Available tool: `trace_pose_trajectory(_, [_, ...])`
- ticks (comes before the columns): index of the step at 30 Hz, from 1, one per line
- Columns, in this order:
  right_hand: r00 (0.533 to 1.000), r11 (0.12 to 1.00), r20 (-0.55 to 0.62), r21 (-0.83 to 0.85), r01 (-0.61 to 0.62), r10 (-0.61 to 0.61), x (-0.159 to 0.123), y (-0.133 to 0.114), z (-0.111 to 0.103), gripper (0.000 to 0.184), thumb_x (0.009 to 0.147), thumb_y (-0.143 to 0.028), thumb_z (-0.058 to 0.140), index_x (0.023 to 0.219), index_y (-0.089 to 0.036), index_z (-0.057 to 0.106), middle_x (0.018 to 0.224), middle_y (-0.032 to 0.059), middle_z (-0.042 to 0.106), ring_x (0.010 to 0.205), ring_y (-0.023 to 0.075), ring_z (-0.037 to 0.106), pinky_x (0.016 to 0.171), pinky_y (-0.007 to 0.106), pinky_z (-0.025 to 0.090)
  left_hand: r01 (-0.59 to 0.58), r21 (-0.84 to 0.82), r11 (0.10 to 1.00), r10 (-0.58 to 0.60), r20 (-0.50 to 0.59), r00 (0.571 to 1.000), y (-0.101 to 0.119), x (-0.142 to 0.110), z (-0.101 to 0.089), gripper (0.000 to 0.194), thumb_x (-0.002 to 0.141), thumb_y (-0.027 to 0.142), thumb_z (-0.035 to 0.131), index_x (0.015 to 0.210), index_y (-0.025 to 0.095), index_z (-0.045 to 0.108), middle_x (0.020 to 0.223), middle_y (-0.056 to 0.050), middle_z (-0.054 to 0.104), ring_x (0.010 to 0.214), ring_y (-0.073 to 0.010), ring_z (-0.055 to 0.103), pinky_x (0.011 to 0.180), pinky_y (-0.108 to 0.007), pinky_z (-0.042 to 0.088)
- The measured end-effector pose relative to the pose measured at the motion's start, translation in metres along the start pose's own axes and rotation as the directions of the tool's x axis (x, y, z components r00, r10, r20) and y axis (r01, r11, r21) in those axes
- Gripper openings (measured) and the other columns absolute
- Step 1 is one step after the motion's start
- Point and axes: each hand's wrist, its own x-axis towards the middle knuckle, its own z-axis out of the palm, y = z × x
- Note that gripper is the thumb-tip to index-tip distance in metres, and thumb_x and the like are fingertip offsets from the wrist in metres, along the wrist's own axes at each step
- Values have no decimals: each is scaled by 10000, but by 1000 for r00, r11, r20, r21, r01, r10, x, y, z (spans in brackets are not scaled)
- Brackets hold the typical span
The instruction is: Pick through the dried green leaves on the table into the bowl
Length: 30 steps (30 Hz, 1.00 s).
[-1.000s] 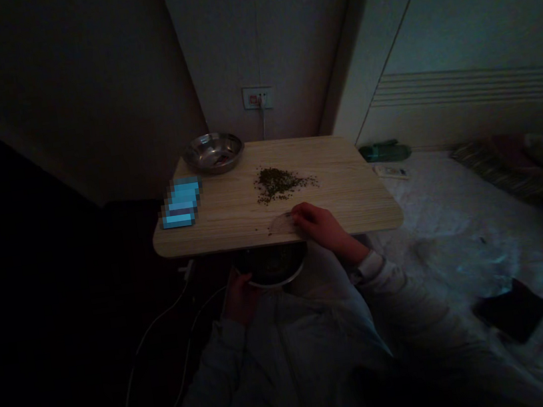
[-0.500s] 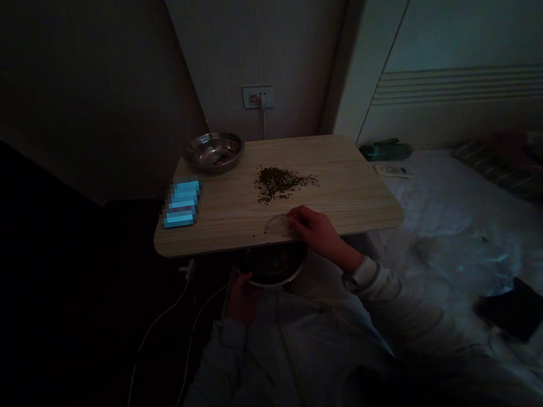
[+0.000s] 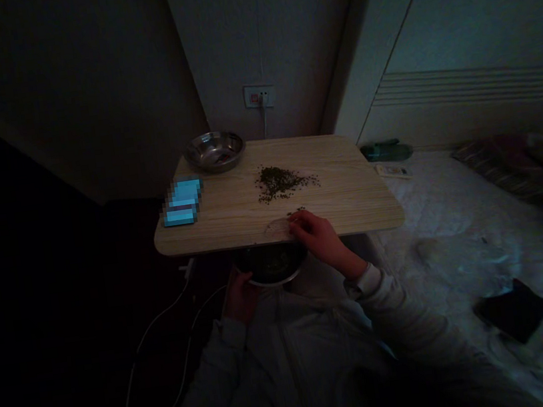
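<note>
My right hand point(image 3: 317, 234) is closed at the front edge of the small wooden table point(image 3: 224, 227). Its fingertips pinch a thin, clear plastic piece with a rounded outline point(image 3: 276, 228), flat on or just over the tabletop. A few loose grains lie by these fingers. Farther back is a spread pile of small dark green grains, like mung beans point(image 3: 276, 181). Below the table edge, my left hand point(image 3: 241, 297) grips the left rim of a metal bowl point(image 3: 275, 270), thumb over the rim. The table hides the bowl's far side, and its inside is dark.
A shiny steel bowl point(image 3: 215, 152) with something small in it stands at the table's back left. In front of it lies a lit phone point(image 3: 183, 202). A white cable point(image 3: 136, 357) loops at left; a green bottle point(image 3: 387, 151) and a remote control point(image 3: 393, 171) lie at right.
My right hand has shifted slightly left and towards me with the clear plastic piece. A few grains now show beside its fingers. My left hand keeps its hold on the bowl.
</note>
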Motion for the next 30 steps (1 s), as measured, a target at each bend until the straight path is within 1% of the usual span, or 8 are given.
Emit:
trace_pose_trajectory(3, [997, 999, -71, 14, -41, 42, 0, 4, -4, 200, 806, -322, 497, 922, -187, 587, 682, 16, 633, 617, 159, 577, 581, 267, 416, -3, 7, 1000, 3, 25, 1000, 1, -1, 1, 530, 648, 69, 583, 1134, 276, 612, 1051, 1, 713, 1093, -244, 596, 879, -419, 518])
trace_pose_trajectory(6, [994, 999, -99, -3, -36, 36, 0, 4, -5, 186, 798, -318, 500, 904, -190, 584, 651, 8, 619, 592, 158, 563, 561, 263, 404, -5, 5, 1000, 5, 26, 1000, 1, -1, 1, 540, 643, 61, 585, 1139, 274, 608, 1043, 1, 715, 1082, -243, 604, 878, -421, 517])
trace_pose_trajectory(9, [995, 1000, -93, -14, -28, 27, -2, 1, -2, 169, 800, -318, 497, 880, -197, 584, 637, 5, 612, 584, 159, 558, 557, 264, 400, -2, -3, 1000, 2, 9, 1000, 1, 0, 1, 533, 638, 57, 585, 1125, 274, 615, 1026, 3, 720, 1070, -244, 611, 874, -420, 518])
trace_pose_trajectory(13, [994, 998, -105, -48, -40, 35, -4, 1, 1, 165, 795, -315, 496, 872, -201, 587, 634, 8, 609, 582, 162, 550, 558, 267, 397, 13, 0, 1000, -13, 23, 1000, 0, 1, -1, 526, 639, 63, 590, 1118, 279, 618, 1015, 3, 721, 1064, -244, 614, 871, -421, 519])
trace_pose_trajectory(19, [991, 997, -129, -73, -30, 20, -1, 7, -4, 169, 791, -318, 499, 873, -203, 591, 654, 11, 624, 585, 156, 549, 571, 263, 401, -8, 1, 1000, 7, 55, 998, -1, 2, -2, 541, 643, 69, 594, 1133, 297, 610, 1048, 7, 711, 1059, -238, 616, 868, -422, 520])
trace_pose_trajectory(24, [994, 993, -103, -109, -48, 37, 5, 5, -3, 182, 800, -304, 493, 903, -195, 595, 674, 16, 630, 597, 158, 553, 570, 264, 394, 9, 8, 1000, -10, 42, 999, -1, 1, -1, 544, 633, 64, 600, 1129, 285, 610, 1058, 1, 710, 1064, -239, 613, 861, -410, 525])
trace_pose_trajectory(30, [997, 994, -78, -112, -8, 0, 7, 4, 0, 170, 810, -292, 489, 896, -198, 601, 693, 15, 636, 611, 150, 553, 579, 256, 396, 7, 19, 1000, -8, 71, 997, -1, 3, -4, 541, 636, 97, 622, 1144, 283, 599, 1032, -2, 718, 1083, -245, 604, 869, -405, 520])
